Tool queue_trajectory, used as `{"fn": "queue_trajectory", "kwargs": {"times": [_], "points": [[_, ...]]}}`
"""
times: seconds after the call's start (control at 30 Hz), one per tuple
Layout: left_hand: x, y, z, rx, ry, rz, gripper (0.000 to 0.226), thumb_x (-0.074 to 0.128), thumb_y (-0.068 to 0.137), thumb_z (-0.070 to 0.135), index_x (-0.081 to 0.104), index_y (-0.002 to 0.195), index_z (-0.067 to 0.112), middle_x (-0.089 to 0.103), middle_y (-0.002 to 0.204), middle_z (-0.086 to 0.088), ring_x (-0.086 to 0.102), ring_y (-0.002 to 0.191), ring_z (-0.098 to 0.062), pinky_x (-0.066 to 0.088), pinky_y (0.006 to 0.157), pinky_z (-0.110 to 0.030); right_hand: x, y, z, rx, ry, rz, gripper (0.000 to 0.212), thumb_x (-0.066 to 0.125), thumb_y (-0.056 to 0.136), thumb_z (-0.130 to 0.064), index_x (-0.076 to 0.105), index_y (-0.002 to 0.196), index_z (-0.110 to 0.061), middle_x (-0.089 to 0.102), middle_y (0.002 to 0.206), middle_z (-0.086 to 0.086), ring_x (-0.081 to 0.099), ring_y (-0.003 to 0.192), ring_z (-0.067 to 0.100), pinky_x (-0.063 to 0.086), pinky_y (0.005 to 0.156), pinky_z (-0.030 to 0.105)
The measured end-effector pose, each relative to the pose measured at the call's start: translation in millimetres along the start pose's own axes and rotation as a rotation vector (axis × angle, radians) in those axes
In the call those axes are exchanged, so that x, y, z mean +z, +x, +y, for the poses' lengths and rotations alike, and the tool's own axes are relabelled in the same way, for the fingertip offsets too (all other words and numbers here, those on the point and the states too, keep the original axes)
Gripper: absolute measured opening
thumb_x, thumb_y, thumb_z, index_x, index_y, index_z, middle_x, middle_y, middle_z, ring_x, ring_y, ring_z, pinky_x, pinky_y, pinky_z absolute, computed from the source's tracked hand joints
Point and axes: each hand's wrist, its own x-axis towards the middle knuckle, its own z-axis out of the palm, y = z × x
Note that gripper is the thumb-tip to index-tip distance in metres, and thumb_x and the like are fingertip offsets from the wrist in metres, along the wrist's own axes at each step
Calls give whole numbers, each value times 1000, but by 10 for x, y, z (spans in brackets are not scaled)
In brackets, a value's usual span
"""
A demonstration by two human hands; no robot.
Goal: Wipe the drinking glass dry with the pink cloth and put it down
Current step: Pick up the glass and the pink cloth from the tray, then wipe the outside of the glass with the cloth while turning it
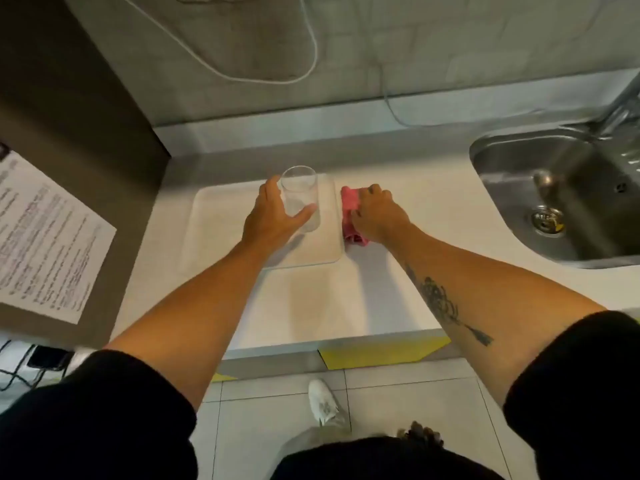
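A clear drinking glass (300, 192) stands upright on a white tray (225, 230) on the counter. My left hand (270, 216) wraps around the glass, thumb in front and fingers behind. Just right of the tray lies the folded pink cloth (349, 209) on the counter. My right hand (377, 213) rests on top of the cloth with its fingers curled over it, covering most of its right side.
A steel sink (561, 199) with a drain and a tap sits at the right. A dark cabinet side with a printed sheet (45, 237) stands at the left. A white cable (311, 53) hangs on the back wall. The counter's front edge runs below my forearms.
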Motion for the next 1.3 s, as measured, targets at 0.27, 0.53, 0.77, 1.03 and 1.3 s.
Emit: {"fn": "queue_trajectory", "kwargs": {"times": [0.27,0.53,0.77,1.03,1.3], "points": [[334,275,-213,25,-229,32,105,91,77,44,22,154,23,57,138,-10,63,119,-34,59,97,-49,493,459,-67,142,32,-38,52,56,108,-34,40,156,-21,45,160,16,51,142,40,55,111,56],[517,281,-350,-43,-359,57,86,85,75,58,35,141,33,66,133,-3,66,117,-32,63,93,-53,745,585,27,164,-75,143,44,57,106,-34,51,144,-13,59,146,14,60,127,36,54,106,48],[443,327,-347,-93,-554,78,73,83,75,63,48,134,38,71,122,4,71,112,-23,64,93,-53,351,657,144,148,638,106,31,34,118,-34,56,105,-15,67,87,-4,73,70,16,55,53,13],[219,429,-9,-68,-730,120,53,76,92,44,55,138,27,66,98,3,67,85,-10,61,78,-42,81,258,-561,-209,1146,184,30,40,114,-37,47,143,-37,51,140,-1,60,119,-4,56,101,19],[30,265,136,-58,-881,19,43,60,105,43,50,144,27,74,121,0,78,108,-17,65,81,-28,111,205,-911,-397,949,347,66,33,115,-24,3,173,-18,13,182,-8,22,167,14,28,135,49]]}}
